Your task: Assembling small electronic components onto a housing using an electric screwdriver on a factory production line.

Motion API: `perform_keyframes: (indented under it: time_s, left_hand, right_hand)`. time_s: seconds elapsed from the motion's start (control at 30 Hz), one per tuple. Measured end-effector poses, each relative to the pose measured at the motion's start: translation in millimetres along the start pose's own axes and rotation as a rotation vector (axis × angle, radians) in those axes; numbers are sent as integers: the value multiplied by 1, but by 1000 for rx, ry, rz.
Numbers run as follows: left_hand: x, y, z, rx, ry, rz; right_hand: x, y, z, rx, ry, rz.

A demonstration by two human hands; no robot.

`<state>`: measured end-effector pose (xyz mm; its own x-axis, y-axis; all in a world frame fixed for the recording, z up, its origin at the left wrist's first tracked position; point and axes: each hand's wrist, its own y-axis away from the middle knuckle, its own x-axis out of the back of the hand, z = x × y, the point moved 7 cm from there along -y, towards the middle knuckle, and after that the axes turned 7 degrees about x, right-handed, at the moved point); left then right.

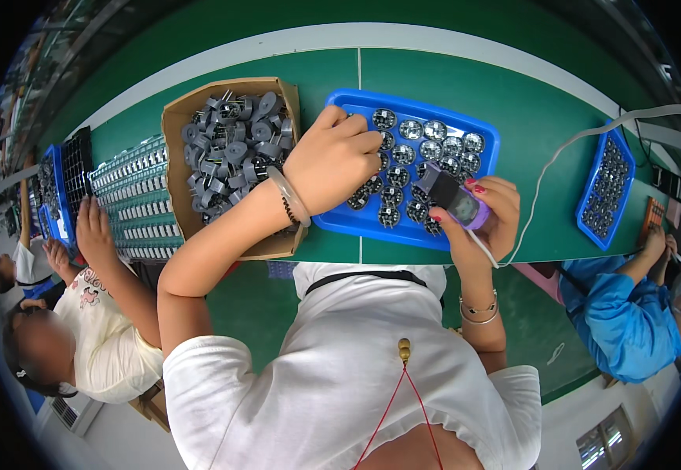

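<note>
Beside a box (274, 247) of grey parts (236, 152), the left hand (334, 163) curls over a tray (493, 153) of round parts (411, 129), holding what I can't tell; the right hand (497, 215) wraps round a purple tool (462, 208).

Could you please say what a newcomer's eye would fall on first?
Probably the blue tray above centre, dotted with shiny round parts. Next, perhaps, the purple-and-black device in the right hand, over the tray's right side, and the cardboard box heaped with grey components left of the tray.
</note>
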<state>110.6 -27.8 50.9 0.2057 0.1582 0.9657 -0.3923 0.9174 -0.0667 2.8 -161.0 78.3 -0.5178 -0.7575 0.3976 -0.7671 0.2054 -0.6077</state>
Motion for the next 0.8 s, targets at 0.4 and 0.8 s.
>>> perform_keyframes:
  time_s: [0.4, 0.8]
  left_hand:
    - [14, 18, 13, -44, 93, -6]
    - [45, 17, 31, -20, 202, 252]
  right_hand:
    - [-14, 14, -9, -15, -17, -118]
    - [-19, 8, -13, -19, -44, -129]
